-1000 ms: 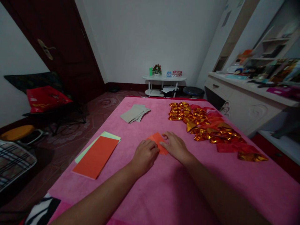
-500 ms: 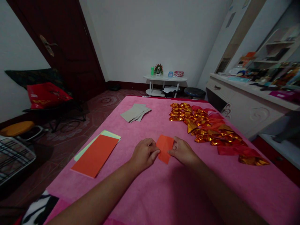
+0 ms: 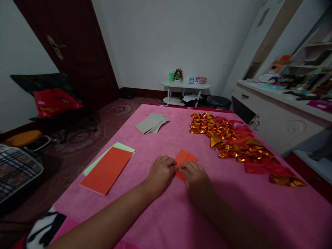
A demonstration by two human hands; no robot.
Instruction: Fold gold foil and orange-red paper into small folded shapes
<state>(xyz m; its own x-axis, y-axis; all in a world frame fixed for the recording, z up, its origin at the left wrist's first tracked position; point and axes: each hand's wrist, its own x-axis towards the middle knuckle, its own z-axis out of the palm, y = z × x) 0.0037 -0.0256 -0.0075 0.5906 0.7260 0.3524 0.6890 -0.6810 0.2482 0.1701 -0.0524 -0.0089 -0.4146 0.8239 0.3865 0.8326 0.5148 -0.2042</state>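
A small piece of orange paper [image 3: 184, 156], partly folded, lies on the pink cloth [image 3: 155, 221] in front of me. My left hand [image 3: 163, 174] pinches its left edge, fingers closed. My right hand [image 3: 195, 178] lies over its lower right part, fingertips pressed together on the paper and close to the left fingertips. The hands hide the paper's lower part. Left of my hands lies a stack of orange sheets [image 3: 107, 171], with pale green sheets [image 3: 94, 164] showing under it.
Fanned grey sheets [image 3: 152, 123] lie further back. Folded shiny gold paper pieces [image 3: 224, 133] and red ones [image 3: 259, 167] spread along the right side. Past the far edge stands a white side table [image 3: 186, 84]; a dresser [image 3: 280, 117] stands at right, a chair with a red bag [image 3: 58, 102] at left.
My right hand has moved from the paper's right edge over its lower part, closer to my left hand. The paper lies flatter and slightly turned. The view has shifted a little.
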